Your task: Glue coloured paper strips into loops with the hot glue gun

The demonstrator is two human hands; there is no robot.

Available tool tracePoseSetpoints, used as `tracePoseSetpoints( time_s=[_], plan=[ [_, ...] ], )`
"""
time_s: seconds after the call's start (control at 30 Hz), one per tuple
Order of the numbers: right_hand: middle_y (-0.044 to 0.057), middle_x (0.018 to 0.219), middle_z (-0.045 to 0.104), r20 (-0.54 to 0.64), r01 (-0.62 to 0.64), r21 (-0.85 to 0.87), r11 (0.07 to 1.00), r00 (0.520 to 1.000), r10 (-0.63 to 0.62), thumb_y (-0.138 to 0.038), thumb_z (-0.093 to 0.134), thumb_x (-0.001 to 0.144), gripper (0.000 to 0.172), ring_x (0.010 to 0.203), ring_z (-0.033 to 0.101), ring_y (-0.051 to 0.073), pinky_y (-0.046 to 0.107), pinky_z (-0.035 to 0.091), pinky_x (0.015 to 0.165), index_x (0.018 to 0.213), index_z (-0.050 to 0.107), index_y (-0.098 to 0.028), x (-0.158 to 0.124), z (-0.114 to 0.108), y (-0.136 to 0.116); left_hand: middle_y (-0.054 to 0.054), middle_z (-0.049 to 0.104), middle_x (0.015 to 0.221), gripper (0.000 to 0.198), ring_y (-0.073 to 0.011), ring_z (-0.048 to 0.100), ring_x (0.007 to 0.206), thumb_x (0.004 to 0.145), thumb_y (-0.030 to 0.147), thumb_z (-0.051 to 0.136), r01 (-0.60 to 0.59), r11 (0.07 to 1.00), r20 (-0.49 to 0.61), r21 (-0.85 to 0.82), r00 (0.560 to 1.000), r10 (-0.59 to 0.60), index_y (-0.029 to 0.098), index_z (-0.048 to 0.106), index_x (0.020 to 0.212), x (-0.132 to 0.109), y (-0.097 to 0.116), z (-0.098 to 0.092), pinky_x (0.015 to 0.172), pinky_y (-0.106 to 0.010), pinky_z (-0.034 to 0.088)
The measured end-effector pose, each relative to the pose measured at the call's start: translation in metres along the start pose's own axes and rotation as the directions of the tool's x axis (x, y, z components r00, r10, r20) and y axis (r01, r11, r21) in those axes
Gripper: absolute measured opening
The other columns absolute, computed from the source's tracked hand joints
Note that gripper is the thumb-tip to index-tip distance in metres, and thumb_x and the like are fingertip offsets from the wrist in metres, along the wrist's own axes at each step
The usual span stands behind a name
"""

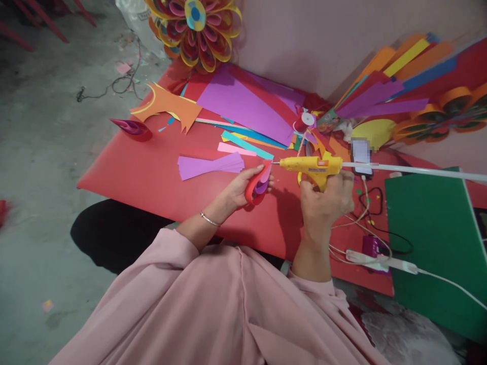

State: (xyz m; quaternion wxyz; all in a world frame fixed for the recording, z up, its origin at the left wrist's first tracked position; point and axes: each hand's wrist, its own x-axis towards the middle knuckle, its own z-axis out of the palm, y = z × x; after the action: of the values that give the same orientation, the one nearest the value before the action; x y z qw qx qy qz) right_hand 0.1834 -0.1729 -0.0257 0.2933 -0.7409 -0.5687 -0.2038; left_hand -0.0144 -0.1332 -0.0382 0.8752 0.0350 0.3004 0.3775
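Observation:
My left hand [243, 185] is closed on a paper petal [257, 190] of nested red, pink and purple loops, pinching it near the pointed end. In my right hand [327, 198] is a yellow glue gun [312, 164], its nozzle at the petal's tip. A long white glue stick [411, 170] sticks out of the gun's back. Just left of the petal lie fanned purple paper strips [209, 166], with a pink strip [236, 149] and a teal strip [247, 145] beyond them. One finished-looking red and purple petal [133, 131] rests on the red table's left side.
Purple sheets [243, 101] and orange cut paper [171, 106] cover the back of the red table [125, 162]. A large paper flower [194, 35] leans at the wall. On the right are a phone [361, 156], a power strip [380, 260] with cables, and a green board [429, 228].

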Motion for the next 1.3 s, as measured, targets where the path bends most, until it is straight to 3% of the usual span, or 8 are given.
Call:
tracePoseSetpoints(
  time_s=[0.3, 1.07, 1.3],
  plan=[
    [0.016, 0.118, 0.072, -0.029, 0.010, -0.052, 0.999, 1.000, -0.011, -0.035, 0.064, 0.080, 0.032, 0.101, 0.072, 0.032, 0.041, 0.054, 0.079, 0.109, 0.069, -0.021, 0.0000, 0.0051, 0.0009, -0.008, 0.073, 0.072, 0.040, -0.0153, 0.072, 0.062, 0.113, 0.024, 0.044, 0.007, 1.000, 0.004, 0.002, 1.000, -0.007, 0.009, 0.070, 0.086, -0.0014, 0.0003, 0.0010, 0.064, -0.026, 0.058],
    [0.016, 0.118, 0.070, 0.033, -0.012, -0.014, 1.000, 0.999, 0.012, -0.034, 0.063, 0.081, 0.028, 0.100, 0.070, 0.032, 0.043, 0.055, 0.083, 0.104, 0.069, -0.021, 0.0015, 0.0009, 0.0016, -0.006, 0.073, 0.072, 0.038, -0.0146, 0.072, 0.062, 0.113, 0.026, 0.046, 0.007, 1.000, 0.008, -0.004, 1.000, -0.007, 0.010, 0.070, 0.088, 0.0028, -0.0010, -0.0042, 0.064, -0.025, 0.059],
    [0.018, 0.117, 0.069, 0.061, -0.050, 0.002, 0.999, 0.997, 0.050, -0.032, 0.060, 0.080, 0.025, 0.101, 0.069, 0.034, 0.046, 0.054, 0.085, 0.101, 0.067, -0.021, 0.0035, -0.0006, 0.0000, -0.007, 0.072, 0.070, 0.042, -0.0142, 0.072, 0.060, 0.114, 0.027, 0.043, 0.042, 0.999, -0.002, 0.010, 0.999, -0.042, 0.010, 0.069, 0.086, -0.0030, 0.0013, 0.0020, 0.063, -0.024, 0.059]
  ],
)
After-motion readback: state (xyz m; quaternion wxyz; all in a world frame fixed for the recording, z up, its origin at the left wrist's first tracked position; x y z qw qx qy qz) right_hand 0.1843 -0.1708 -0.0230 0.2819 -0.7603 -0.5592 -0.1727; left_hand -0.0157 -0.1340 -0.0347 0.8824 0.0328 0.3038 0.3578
